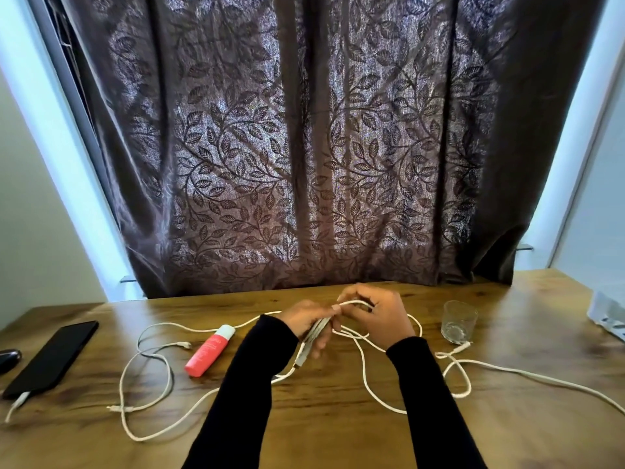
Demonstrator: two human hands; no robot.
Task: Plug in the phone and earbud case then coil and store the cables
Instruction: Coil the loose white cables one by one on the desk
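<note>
Fingers of left hand [306,321] curl round a bunch of folded white cable [313,336], several strands side by side, a plug end poking out below the palm toward the camera. Right hand [375,316] pinches a loop of the same cable just above the bunch, thumb & fingertips closed on it, hands touching at the knuckles; both arms in black sleeves. Rest of the white cable sprawls over the wooden table [338,434] round the hands, w/ loops on both sides; can't tell for sure how many separate cables, looks like 2 or more, since at least 3 loose connector ends show. Using the hands as landmark: 1 pink tube [210,350] w/ pale cap lies just left of them, tilted, faint print on it too blurred to read. Well left of hands, 1 black phone [50,358] lies flat, screen dark, a white connector in its near end. Beyond the phone at the frame edge, 1 dark rounded thing, prob. the earbud case [9,358], only partly in view; can't tell if plugged. Right of hands, 1 clear glass tumbler [459,321] stands upright, a connector end lying just beside its base. Far right, a white object [607,313] cut by the frame, no readable markings. Behind the hands, dark leaf-pattern curtain [304,147].
</note>
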